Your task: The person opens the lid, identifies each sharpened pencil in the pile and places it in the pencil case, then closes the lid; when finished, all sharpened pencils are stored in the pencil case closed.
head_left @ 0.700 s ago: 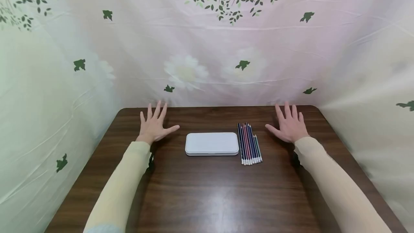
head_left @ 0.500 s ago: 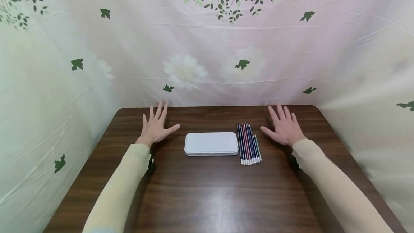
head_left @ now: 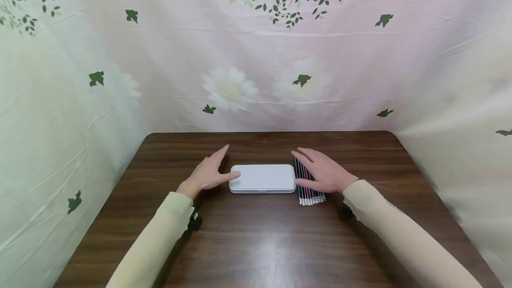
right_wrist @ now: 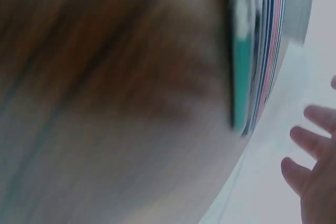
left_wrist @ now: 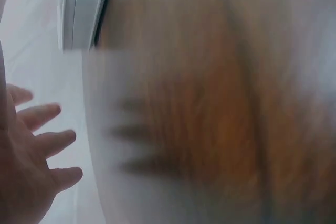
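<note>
Over the dark wooden table (head_left: 264,243), the left hand (head_left: 208,174) and right hand (head_left: 323,170) have just swung inward from the far left and right, fingers extended and gripping nothing. The white case (head_left: 264,177) hasn't moved: it lies mid-table, the left thumb over its left end, touching or not I can't tell. The pencils (head_left: 312,197) lie just right of it, partly beneath the right hand. I'd say handling hasn't begun, but both are within reach.
</note>
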`<state>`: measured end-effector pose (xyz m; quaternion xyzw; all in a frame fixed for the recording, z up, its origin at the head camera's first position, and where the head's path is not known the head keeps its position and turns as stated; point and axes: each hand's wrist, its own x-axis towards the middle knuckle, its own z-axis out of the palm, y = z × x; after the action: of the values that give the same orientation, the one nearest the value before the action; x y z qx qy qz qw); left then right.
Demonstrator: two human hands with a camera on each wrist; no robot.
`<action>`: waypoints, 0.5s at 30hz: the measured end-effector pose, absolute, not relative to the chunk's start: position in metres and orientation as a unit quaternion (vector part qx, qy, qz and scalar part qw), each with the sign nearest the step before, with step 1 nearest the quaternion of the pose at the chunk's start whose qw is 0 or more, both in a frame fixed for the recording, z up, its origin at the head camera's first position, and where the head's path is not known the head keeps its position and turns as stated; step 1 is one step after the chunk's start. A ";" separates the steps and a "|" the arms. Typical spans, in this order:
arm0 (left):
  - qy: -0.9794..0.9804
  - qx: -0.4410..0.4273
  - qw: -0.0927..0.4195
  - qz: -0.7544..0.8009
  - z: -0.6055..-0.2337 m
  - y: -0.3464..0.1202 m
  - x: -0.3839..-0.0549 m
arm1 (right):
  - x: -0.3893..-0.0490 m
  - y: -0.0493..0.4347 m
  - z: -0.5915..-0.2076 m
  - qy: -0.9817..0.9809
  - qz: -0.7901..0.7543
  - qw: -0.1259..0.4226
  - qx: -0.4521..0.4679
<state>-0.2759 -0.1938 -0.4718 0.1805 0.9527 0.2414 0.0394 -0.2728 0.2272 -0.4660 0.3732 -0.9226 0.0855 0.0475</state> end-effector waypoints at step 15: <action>0.944 0.281 0.028 0.173 -0.478 -0.166 -0.260 | -0.261 0.182 -0.468 -0.892 0.062 0.025 0.447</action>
<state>-0.2604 -0.1664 -0.4785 0.2810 0.9436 0.1731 0.0275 -0.2614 0.1816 -0.4682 0.4470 -0.8921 0.0617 0.0252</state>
